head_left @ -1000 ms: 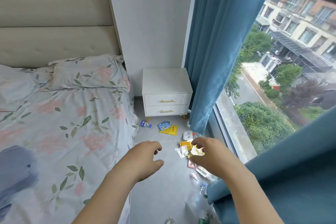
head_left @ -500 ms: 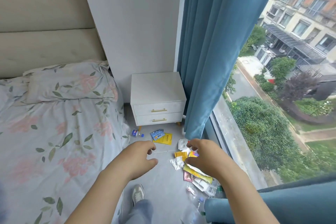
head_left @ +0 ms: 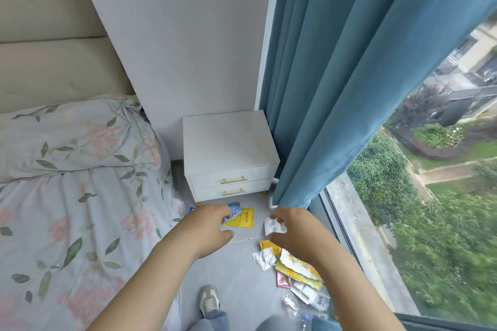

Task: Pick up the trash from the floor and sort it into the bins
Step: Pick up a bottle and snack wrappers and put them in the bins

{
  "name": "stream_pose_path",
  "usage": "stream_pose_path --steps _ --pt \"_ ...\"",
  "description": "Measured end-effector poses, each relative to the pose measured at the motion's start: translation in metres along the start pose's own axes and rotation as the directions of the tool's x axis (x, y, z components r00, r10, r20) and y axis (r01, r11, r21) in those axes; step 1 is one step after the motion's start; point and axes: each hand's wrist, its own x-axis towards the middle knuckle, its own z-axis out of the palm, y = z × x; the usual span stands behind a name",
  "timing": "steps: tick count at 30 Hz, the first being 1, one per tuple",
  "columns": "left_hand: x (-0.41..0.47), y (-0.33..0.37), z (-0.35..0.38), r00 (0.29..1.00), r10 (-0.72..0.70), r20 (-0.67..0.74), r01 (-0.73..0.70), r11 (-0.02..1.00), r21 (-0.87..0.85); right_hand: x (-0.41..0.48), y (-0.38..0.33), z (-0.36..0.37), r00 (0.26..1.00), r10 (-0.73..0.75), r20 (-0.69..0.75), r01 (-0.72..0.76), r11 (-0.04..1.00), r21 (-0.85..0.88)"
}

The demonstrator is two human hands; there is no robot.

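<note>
Down by the nightstand (head_left: 228, 142), both hands have pushed forward: left hand (head_left: 207, 228) hangs loosely curled, empty, over the blue packet (head_left: 234, 209); right hand (head_left: 298, 234) arcs over the white wrapper (head_left: 271, 226), gripping or just hovering, can't tell. Trash pile (head_left: 295, 269) still litters the floor (head_left: 236, 277), so sorting's barely begun.

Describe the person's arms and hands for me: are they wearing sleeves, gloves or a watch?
The left hand and right hand are ungloved, on arms with no sleeve in view down to the frame edge. No watch or bracelet shows at either wrist. Below, grey-blue trousers and a beige sneaker appear.
</note>
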Motion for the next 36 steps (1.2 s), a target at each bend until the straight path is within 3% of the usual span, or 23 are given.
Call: stream_pose_path --steps 6,15,28,36 --pt "0.062 -0.027 -0.007 0.999 -0.034 0.010 0.033 0.999 0.012 0.074 0.003 0.002 0.997 -0.017 0.076 0.024 0.996 -0.084" --pt "0.138 -0.086 0.045 0.981 -0.191 -0.030 0.190 0.981 -0.030 0.195 0.030 0.056 0.977 -0.077 0.198 0.114 0.976 -0.185" --pt "0.280 -0.220 0.194 0.961 -0.274 -0.038 0.274 0.962 -0.009 0.366 0.094 0.237 0.949 -0.025 0.313 0.122 0.948 -0.295" --pt "0.391 -0.323 0.315 0.957 -0.287 -0.031 0.288 0.957 0.032 0.475 0.148 0.378 0.955 -0.055 0.290 0.149 0.938 -0.313"
